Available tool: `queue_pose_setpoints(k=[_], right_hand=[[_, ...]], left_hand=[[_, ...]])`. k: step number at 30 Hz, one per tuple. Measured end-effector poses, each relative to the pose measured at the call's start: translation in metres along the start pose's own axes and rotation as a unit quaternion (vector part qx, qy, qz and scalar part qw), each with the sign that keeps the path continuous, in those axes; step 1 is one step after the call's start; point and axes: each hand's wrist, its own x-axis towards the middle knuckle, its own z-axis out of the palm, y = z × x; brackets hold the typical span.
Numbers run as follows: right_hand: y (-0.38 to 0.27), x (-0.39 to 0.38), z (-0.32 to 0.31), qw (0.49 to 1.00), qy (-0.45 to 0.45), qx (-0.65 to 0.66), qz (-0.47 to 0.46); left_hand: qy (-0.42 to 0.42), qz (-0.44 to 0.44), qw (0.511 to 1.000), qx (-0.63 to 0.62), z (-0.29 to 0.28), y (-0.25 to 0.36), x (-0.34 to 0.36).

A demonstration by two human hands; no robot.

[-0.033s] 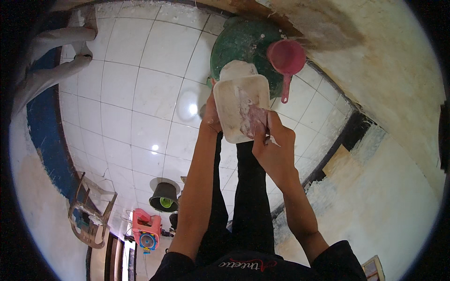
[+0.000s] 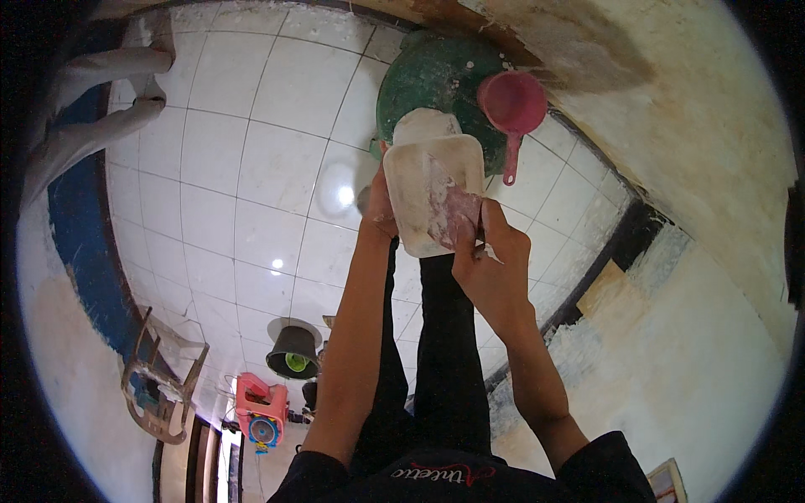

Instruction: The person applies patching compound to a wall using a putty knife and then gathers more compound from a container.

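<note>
My left hand is closed round the left side of a shallow white rectangular plastic tub, tilted so its inside faces me. Pale, paste-like residue is smeared inside it. In my right hand, fingers and thumb pinch a flat pinkish piece coated in white, perhaps a scraper. That piece presses against the tub's inner right side. Just beyond the tub, a whitish lump or bag rests on a round green stool or table. A pink dipper lies on its right side, handle toward me.
A stained wall rises close on the right. Another person's legs are at the far left on white floor tiles. Lower left are a worn chair, a dark bucket with something green inside, and a pink plastic toy-like object.
</note>
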Motion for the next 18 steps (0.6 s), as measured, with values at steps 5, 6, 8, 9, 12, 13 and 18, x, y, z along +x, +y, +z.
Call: queue_pose_setpoints(k=[5,6,8,9,12,13,18], right_hand=[[0.032,-0.003,-0.024,0.989,0.122,-0.072,-0.031],[0.03,0.0,-0.039,0.986,0.163,-0.019,-0.039],[0.087,0.016,-0.05,0.971,0.223,0.088,0.019],[0.125,0.033,-0.05,0.966,0.245,0.058,0.062],[0.258,0.094,-0.02,0.968,0.249,-0.024,0.022],[0.317,0.107,-0.015,0.991,0.137,0.0,0.011],[0.313,0.123,0.036,0.825,-0.036,0.537,0.171]], left_hand=[[0.012,0.002,0.999,-0.031,-0.019,-0.024,0.011],[0.026,0.008,0.999,-0.027,-0.028,-0.027,0.011],[0.042,0.013,0.999,-0.022,-0.038,-0.032,0.008],[0.057,0.014,0.998,-0.015,-0.037,-0.03,0.004],[0.086,0.008,0.996,-0.013,-0.043,-0.032,0.003],[0.108,-0.003,0.994,-0.026,-0.045,-0.04,0.013],[0.021,0.056,0.998,-0.027,-0.033,-0.035,-0.005]])
